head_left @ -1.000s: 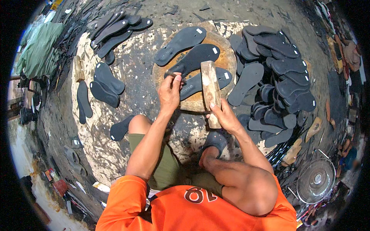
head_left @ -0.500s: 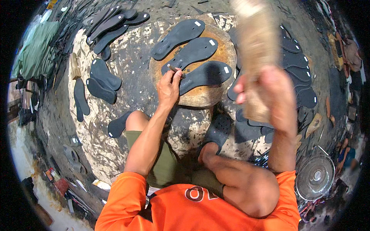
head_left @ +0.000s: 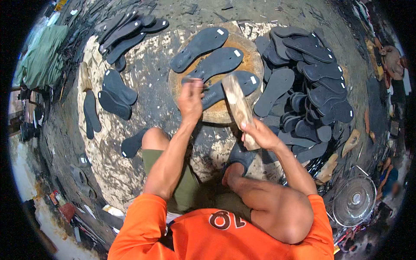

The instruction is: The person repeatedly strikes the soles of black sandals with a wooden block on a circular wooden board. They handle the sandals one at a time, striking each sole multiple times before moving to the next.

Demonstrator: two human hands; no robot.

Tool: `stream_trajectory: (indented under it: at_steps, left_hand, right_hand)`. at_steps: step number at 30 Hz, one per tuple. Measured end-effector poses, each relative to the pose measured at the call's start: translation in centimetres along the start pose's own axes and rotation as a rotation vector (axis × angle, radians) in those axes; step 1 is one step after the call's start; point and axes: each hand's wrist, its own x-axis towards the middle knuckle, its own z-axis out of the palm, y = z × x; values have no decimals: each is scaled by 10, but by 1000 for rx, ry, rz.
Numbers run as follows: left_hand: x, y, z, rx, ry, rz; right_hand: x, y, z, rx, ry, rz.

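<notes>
My left hand is closed at the left end of the nearest of three dark shoe soles on a round board. Between its fingertips is a short dark rod-like punch, blurred by motion. A thick wooden stick is gripped at its near end by my right hand. The stick slants across the nearest sole and hides part of it. Beyond lie the middle sole and the far sole, each with a small white label at its right end.
Right of the board lies a large heap of dark soles, with one loose sole beside it. More soles lie to the left. A round fan stands at the lower right. My bent knee is in front.
The wooden stick has come down from its raised position to low over the nearest sole. My left hand stays near the same spot, its fingers now blurred.
</notes>
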Motion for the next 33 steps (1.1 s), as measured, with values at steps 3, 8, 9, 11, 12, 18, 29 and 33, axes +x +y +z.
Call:
stream_trajectory:
  at_steps: [3,8,9,11,12,18,29,33]
  left_hand:
    - [-27,6,-9,-244,83,-315]
    - [-40,8,-7,134,-161,-92]
    - [-39,8,-5,157,-164,-94]
    - [-38,6,-4,160,-179,-32]
    - [-38,9,-3,188,-184,3]
    - [-42,2,-3,282,-177,221]
    - [-42,-19,-4,329,-197,564]
    - [-28,13,6,-612,169,-610]
  right_hand:
    - [1,37,1,-20,23,55]
    - [4,24,6,48,16,51]
    - [3,23,6,25,32,59]
    - [2,22,5,-21,67,75]
    - [2,19,5,-11,66,42]
    - [-45,-109,12,58,57,-182]
    - [1,-21,-5,-315,-101,-25]
    - [-10,30,-6,-48,-47,100]
